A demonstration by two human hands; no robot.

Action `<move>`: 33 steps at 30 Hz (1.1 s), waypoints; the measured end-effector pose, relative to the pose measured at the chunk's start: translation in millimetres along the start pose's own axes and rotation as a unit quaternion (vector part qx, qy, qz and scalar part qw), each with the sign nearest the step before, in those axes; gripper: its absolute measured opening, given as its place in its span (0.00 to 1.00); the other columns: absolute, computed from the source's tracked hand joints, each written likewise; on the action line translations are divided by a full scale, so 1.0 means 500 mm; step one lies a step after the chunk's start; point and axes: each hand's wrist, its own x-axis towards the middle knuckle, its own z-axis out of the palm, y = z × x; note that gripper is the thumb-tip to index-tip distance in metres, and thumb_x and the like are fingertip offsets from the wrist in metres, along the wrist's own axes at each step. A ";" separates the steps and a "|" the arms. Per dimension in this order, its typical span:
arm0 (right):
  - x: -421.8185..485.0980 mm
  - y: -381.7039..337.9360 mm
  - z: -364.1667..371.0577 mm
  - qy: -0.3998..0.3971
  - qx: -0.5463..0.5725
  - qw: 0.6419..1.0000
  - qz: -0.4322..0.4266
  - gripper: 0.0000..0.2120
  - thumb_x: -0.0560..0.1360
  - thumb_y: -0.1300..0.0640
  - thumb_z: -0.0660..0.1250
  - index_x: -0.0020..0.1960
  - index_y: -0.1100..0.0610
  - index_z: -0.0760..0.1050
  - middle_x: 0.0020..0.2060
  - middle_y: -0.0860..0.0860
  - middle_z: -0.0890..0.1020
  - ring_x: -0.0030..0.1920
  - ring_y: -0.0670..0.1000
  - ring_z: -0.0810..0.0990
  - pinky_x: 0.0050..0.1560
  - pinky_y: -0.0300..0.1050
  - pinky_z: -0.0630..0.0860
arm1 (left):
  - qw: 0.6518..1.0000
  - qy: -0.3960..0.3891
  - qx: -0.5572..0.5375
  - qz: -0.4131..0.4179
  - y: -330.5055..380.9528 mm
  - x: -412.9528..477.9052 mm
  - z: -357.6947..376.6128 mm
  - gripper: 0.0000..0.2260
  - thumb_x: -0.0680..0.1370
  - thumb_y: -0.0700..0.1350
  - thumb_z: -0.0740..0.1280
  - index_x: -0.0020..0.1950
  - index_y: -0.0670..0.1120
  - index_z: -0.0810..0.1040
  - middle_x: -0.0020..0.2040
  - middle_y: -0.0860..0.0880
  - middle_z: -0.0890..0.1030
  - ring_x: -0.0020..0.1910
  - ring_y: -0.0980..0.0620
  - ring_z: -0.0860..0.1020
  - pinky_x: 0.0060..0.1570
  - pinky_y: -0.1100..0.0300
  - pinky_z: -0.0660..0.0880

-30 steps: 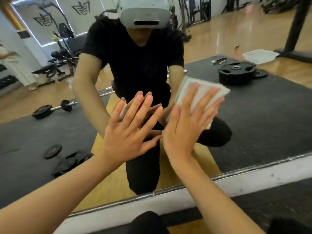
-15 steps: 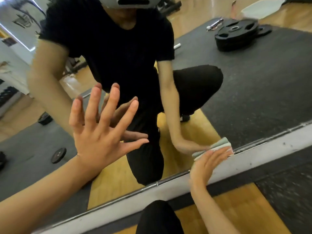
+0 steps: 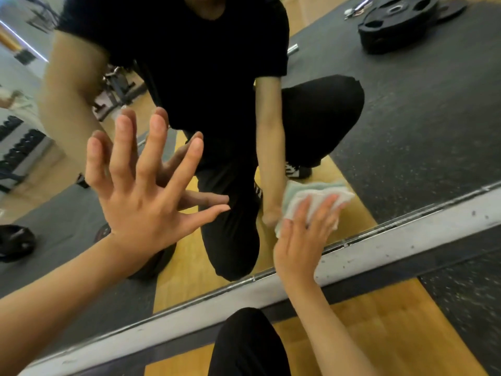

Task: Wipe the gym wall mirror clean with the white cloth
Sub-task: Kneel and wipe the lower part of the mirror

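The wall mirror point(image 3: 406, 118) fills the upper part of the view and ends low down at a metal edge above a white baseboard point(image 3: 406, 234). My left hand point(image 3: 143, 191) lies flat on the glass with its fingers spread wide. My right hand point(image 3: 303, 234) presses the folded white cloth point(image 3: 301, 196) against the glass with straight fingers, just above the mirror's bottom edge. The cloth shows a pale green border along its top. A crouching person in black appears as the reflection behind both hands.
My knee point(image 3: 244, 340) in black trousers sits at the bottom centre, on wooden floor point(image 3: 379, 316) beside dark rubber matting point(image 3: 466, 299). Reflected in the glass are black weight plates point(image 3: 398, 20), a barbell end and gym equipment at the left.
My right hand swept the cloth down from chest height to the mirror's bottom edge, then slightly back up and right. My left hand stayed flat on the glass. The view tilted downward.
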 end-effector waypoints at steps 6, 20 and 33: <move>0.033 -0.005 -0.040 0.057 0.283 0.833 0.472 0.27 0.89 0.46 0.42 0.83 0.43 0.32 0.83 0.46 0.31 0.83 0.46 0.34 0.80 0.38 0.44 | 1.000 0.007 -0.002 0.014 0.000 0.012 0.006 0.52 0.64 0.80 0.73 0.77 0.47 0.72 0.87 0.47 0.48 0.86 0.44 0.44 0.81 0.43 0.41; 0.118 -0.010 -0.100 -0.060 -0.073 0.986 -0.137 0.27 0.90 0.45 0.47 0.86 0.46 0.41 0.85 0.51 0.38 0.84 0.61 0.38 0.72 0.76 0.66 | 1.000 0.025 -0.002 -0.001 0.006 0.006 0.017 0.49 0.73 0.79 0.65 0.85 0.50 0.61 0.84 0.42 0.60 0.86 0.40 0.48 0.80 0.40 0.49; 0.316 -0.224 -0.144 -0.025 -0.129 0.915 -0.383 0.26 0.89 0.47 0.56 0.84 0.48 0.54 0.84 0.59 0.51 0.84 0.63 0.41 0.83 0.64 0.45 | 0.999 -0.006 -0.039 -0.015 0.019 0.001 0.000 0.38 0.79 0.70 0.65 0.83 0.52 0.66 0.84 0.42 0.60 0.85 0.39 0.51 0.80 0.38 0.51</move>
